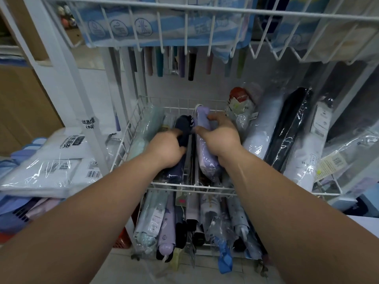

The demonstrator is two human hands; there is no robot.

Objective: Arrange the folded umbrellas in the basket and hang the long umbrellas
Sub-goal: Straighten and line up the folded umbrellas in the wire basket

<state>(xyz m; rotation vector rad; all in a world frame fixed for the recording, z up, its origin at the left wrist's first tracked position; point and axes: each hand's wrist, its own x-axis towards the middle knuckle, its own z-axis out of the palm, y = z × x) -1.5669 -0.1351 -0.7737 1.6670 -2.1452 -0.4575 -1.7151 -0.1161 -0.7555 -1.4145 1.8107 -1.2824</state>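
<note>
Your left hand (166, 149) grips the navy folded umbrella (184, 126) and your right hand (219, 136) grips the lilac folded umbrella (207, 160) just beside it, both inside the white wire basket (131, 128), with wrapped umbrellas (260, 132) leaning at its right.

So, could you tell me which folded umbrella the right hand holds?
The lilac umbrella, gripped by the right hand; the left hand grips the navy umbrella beside it.

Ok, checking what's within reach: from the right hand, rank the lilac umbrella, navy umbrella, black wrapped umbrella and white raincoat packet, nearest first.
1. Lilac umbrella: gripped by the right hand itself.
2. Navy umbrella: just left, held by the left hand.
3. Black wrapped umbrella: off to the right.
4. White raincoat packet: far out on the left.
</note>
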